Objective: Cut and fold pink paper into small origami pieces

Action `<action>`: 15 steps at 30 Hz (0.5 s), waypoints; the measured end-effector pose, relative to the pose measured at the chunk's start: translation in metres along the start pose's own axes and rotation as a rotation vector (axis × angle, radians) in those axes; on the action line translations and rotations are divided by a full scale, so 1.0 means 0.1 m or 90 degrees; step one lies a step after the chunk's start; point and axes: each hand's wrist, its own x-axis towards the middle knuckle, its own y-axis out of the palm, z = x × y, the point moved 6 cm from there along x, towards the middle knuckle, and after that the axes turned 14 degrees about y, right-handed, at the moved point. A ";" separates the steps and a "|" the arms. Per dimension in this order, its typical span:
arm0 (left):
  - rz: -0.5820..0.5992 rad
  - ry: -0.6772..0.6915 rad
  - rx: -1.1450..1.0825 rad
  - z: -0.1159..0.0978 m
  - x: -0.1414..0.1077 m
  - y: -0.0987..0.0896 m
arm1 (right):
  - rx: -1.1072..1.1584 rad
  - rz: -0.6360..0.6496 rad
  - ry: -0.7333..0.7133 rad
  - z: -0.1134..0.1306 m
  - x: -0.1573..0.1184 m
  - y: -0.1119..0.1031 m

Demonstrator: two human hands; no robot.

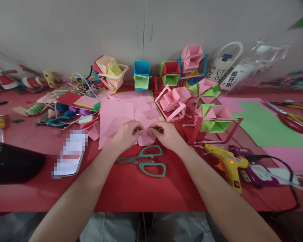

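Note:
Both hands meet over pink paper sheets (pixel 116 117) at the middle of the red table. My left hand (pixel 128 133) is closed in a pinch on the left part of a small pink paper piece (pixel 145 138). Fingers of my right hand (pixel 165 133) pinch the same piece at its right. The fingertips nearly touch each other, and the fine folds between them are blurred. Just below the hands lie scissors with green handles (pixel 150 160), their blades pointing left.
Folded paper models (pixel 170 101) stand along the back and right. A yellow glue gun (pixel 228 164) and purple power strip (pixel 257 171) lie at right. A phone (pixel 70 153) and black cup (pixel 15 163) are at left. Green paper (pixel 272 127) lies far right.

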 end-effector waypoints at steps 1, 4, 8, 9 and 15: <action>0.000 0.002 0.002 0.00 0.00 0.00 | -0.003 0.002 0.001 0.00 0.00 0.00; -0.003 0.006 0.003 0.01 0.00 0.01 | -0.008 0.005 -0.001 -0.01 0.00 0.01; 0.001 -0.006 0.001 -0.01 0.00 0.01 | 0.000 0.003 -0.003 -0.01 0.00 0.01; 0.000 -0.011 -0.001 -0.02 0.01 0.00 | 0.002 0.002 -0.003 -0.01 0.00 0.01; -0.027 -0.048 -0.050 -0.05 0.02 0.00 | 0.012 0.002 0.008 -0.04 0.01 0.02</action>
